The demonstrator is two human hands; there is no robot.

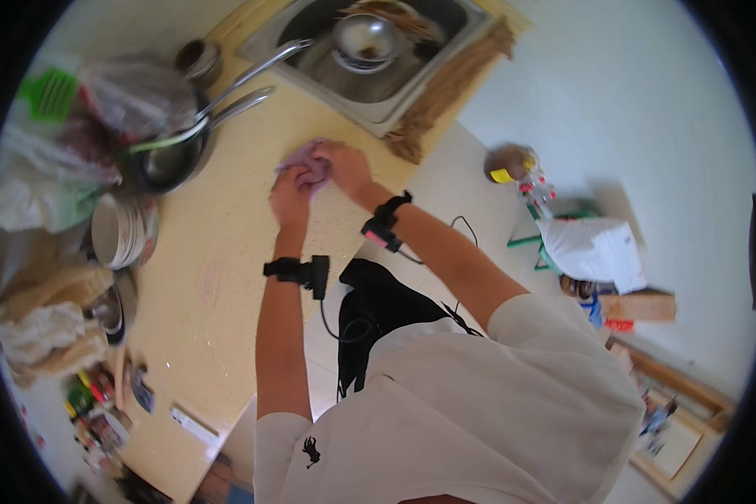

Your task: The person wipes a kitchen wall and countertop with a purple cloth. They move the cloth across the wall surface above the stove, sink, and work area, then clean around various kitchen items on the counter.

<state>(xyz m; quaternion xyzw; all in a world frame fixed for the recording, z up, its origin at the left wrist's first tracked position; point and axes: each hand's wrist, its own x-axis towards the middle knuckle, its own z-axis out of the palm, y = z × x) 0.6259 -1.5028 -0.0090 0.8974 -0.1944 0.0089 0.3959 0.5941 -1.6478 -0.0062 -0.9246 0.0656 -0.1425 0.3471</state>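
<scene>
A crumpled purple cloth [315, 165] is bunched between both hands over the yellow countertop [227, 239], close to the sink's near corner. My left hand [291, 196] grips its lower left side with bent fingers. From the right, my right hand [346, 167] clasps the other side. Most of the fingertips are hidden in the folds. A black strap with a small cabled device circles each wrist. Wet-looking specks and a faint reddish smear mark the counter to the left of my left forearm.
A steel sink [378, 120] holds a metal bowl [366, 39]. A brown cloth [460, 82] lies along its right edge. Pan handles [246, 104] jut over the counter from the left. Stacked bowls [120, 233] and plastic bags [138, 94] crowd the wall side. A white bag [592, 249] sits right.
</scene>
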